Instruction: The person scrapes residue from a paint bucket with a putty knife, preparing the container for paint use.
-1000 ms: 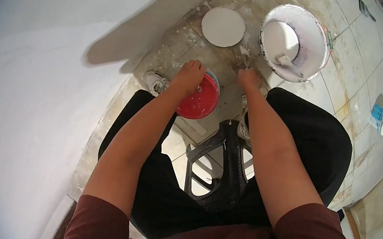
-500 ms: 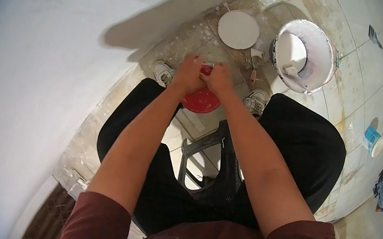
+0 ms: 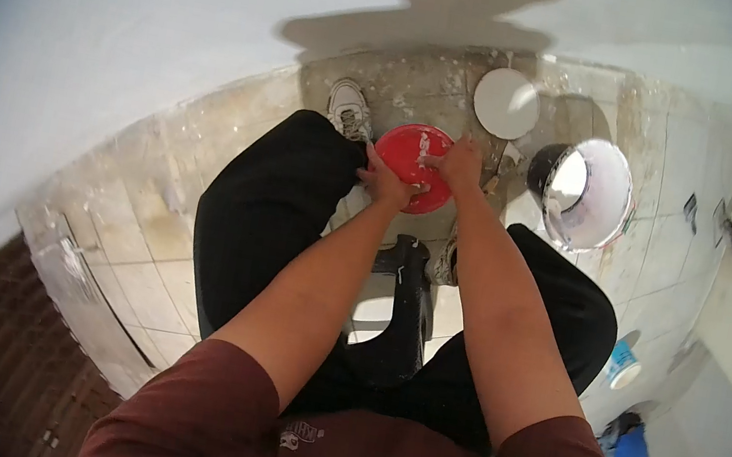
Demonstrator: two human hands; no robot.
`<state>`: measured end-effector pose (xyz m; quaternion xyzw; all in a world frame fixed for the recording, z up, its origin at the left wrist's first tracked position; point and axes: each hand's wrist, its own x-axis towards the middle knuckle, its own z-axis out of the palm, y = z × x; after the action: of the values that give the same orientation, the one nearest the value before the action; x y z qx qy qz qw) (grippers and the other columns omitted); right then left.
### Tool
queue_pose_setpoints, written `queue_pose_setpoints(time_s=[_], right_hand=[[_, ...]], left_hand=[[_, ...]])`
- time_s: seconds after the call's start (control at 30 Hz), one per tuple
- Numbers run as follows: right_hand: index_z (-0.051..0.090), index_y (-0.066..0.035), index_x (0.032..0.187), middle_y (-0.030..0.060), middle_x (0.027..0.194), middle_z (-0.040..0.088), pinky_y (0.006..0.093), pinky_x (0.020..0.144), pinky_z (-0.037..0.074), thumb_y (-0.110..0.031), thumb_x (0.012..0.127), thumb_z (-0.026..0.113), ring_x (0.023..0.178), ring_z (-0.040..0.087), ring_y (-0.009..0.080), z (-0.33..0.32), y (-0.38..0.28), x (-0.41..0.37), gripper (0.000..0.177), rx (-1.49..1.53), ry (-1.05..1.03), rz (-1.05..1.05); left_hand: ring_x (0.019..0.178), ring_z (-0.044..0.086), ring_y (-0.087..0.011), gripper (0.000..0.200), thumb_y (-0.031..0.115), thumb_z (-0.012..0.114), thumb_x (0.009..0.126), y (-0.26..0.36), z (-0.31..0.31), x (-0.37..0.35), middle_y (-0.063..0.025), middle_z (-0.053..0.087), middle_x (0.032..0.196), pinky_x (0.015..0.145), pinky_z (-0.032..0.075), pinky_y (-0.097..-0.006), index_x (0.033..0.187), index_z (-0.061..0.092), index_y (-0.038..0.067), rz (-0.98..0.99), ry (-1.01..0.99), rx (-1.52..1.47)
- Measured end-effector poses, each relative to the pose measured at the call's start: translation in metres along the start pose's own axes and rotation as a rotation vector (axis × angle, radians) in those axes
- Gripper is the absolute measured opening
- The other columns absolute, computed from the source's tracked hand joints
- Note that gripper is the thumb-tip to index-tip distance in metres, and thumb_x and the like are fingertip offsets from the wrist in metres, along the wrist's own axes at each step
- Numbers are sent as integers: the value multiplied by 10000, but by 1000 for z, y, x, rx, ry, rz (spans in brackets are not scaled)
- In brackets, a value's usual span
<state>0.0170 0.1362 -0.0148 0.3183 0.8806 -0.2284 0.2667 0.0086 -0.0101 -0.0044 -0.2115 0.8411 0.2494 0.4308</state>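
A round red lid or shallow dish with white smears on it lies between my feet, its flat face toward me. My left hand grips its lower left edge, with the thumb over the red surface. On the upper right edge is my right hand, its fingers wrapped round the rim and the thumb on the face. Whatever lies beneath the red piece is hidden.
A white disc lies on the floor near the wall. Right of it stands a paint-stained bucket. Farther right are tools and a small blue-and-white tub. A person in blue is at the lower right. A black stool is beneath me.
The view has turned. My hands have moved apart to opposite edges of the red piece, which now shows its broad face. The scraper beside the white disc is mostly out of sight.
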Motion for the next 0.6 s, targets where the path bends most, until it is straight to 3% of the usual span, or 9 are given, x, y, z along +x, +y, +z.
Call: queue_pose_setpoints(time_s=[0.17, 0.27, 0.37, 0.6], right_hand=[[559, 129, 1080, 306, 1077, 611, 453, 903, 484, -562, 510, 879, 1051, 600, 418, 10, 6, 8, 950, -10, 36, -20], [574, 126, 1073, 306, 1051, 621, 455, 882, 487, -570, 502, 878, 1034, 610, 415, 24, 11, 5, 951, -47, 290, -102], [551, 123, 1140, 299, 1081, 619, 457, 917, 467, -552, 500, 885, 1064, 596, 418, 4, -2, 2, 989, 31, 31, 35], [540, 82, 1188, 297, 1116, 611, 452, 910, 476, -482, 496, 903, 1089, 587, 427, 6, -7, -6, 964, 19, 169, -54]], left_hand=[[1357, 285, -488, 1455, 276, 961, 467, -5, 15, 9, -298, 76, 1516, 1078, 375, -520, 1502, -62, 326, -12, 131, 21], [1352, 281, -506, 1418, 259, 954, 486, -4, 11, 6, -262, 93, 1527, 1053, 407, -524, 1502, -32, 335, -24, 103, -32], [1333, 293, -525, 1392, 260, 951, 489, 0, 5, 3, -218, 111, 1537, 1007, 460, -515, 1501, -2, 341, -38, 62, -11], [1311, 320, -528, 1355, 257, 947, 496, 6, -3, -1, -187, 107, 1545, 964, 513, -485, 1493, 35, 362, -108, 32, -13]])
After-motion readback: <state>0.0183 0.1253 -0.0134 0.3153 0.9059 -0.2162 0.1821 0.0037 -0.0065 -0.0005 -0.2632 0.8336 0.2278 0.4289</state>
